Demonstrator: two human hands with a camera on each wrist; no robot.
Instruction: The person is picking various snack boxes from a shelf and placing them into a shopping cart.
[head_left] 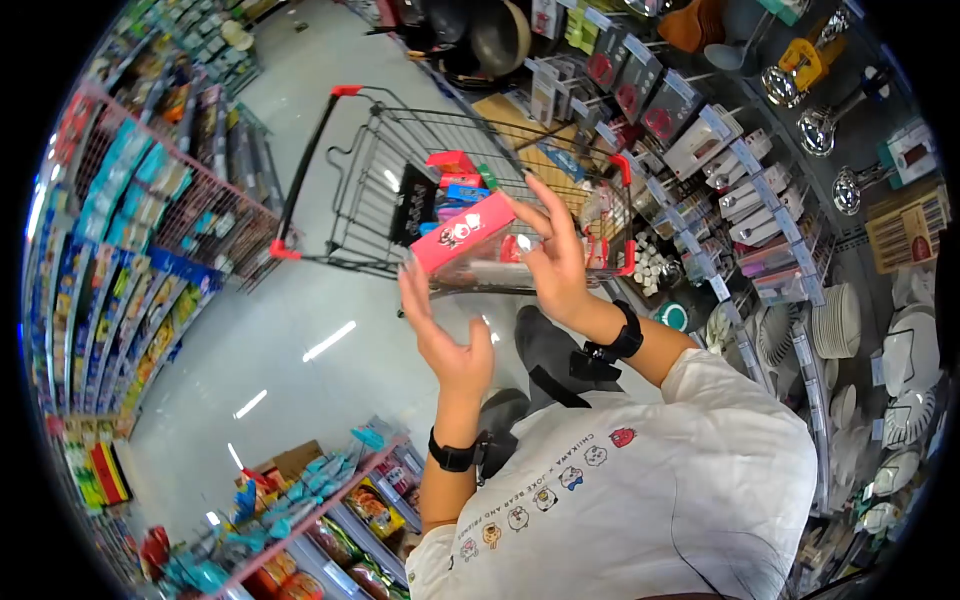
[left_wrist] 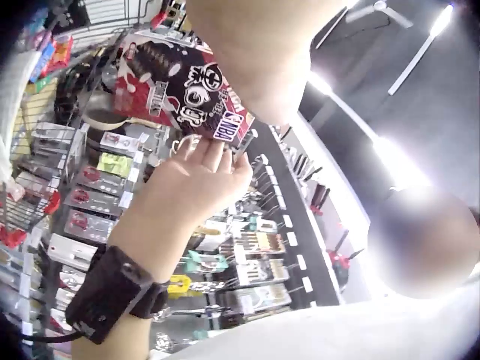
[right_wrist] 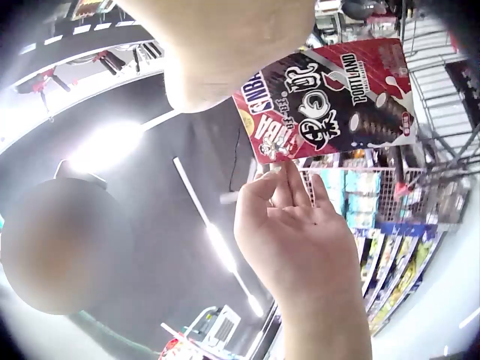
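A pink-topped box is held up between both hands, above the cart. The left hand has straight fingers at the box's near left end, its thumb apart. At the other end are the extended fingers of the right hand. In the left wrist view the right hand touches the lower edge of the box, which has a black and red printed face. The right wrist view shows the left hand with fingertips at the lower edge of the box. Wrist-side parts hide some contact.
A wire shopping cart stands ahead, holding colourful packages. Kitchen utensils hang on the right, with stacked plates lower down. Snack shelves stand on the left, and a goods display is at the bottom.
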